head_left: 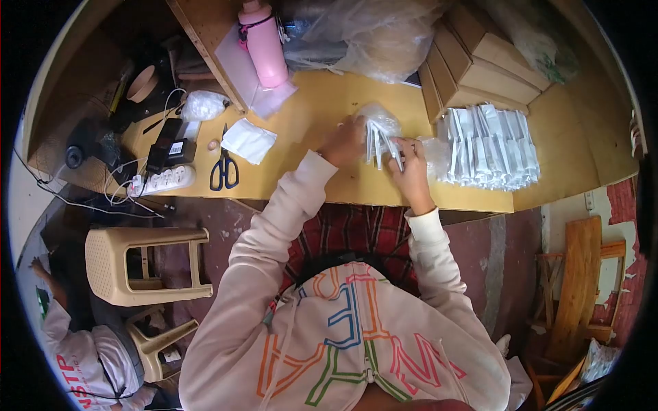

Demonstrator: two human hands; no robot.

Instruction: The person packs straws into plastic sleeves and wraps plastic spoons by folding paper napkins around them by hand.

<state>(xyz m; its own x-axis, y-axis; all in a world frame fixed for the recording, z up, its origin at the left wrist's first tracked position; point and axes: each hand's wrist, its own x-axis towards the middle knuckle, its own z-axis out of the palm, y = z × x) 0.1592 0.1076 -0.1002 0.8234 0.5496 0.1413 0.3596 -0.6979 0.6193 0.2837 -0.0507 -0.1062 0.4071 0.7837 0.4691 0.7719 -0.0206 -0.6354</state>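
Several thin white sticks (375, 145) stand out of a clear plastic bag (381, 118) over the middle of the yellow table. My left hand (346, 139) is at the left side of the bag, blurred, with its fingers hard to make out. On the right, my right hand (409, 168) has its fingers closed round the lower ends of the sticks. More clear plastic (434, 156) lies just right of that hand. Beyond it, a row of white packets (488, 147) lies side by side.
Cardboard boxes (473, 72) stand behind the packets. Dark scissors (224, 168), a white cloth (249, 140), a power strip (168, 179) and a pink bottle (263, 51) are to the left. Beside a beige stool (147, 267), another person (96, 349) is at the lower left.
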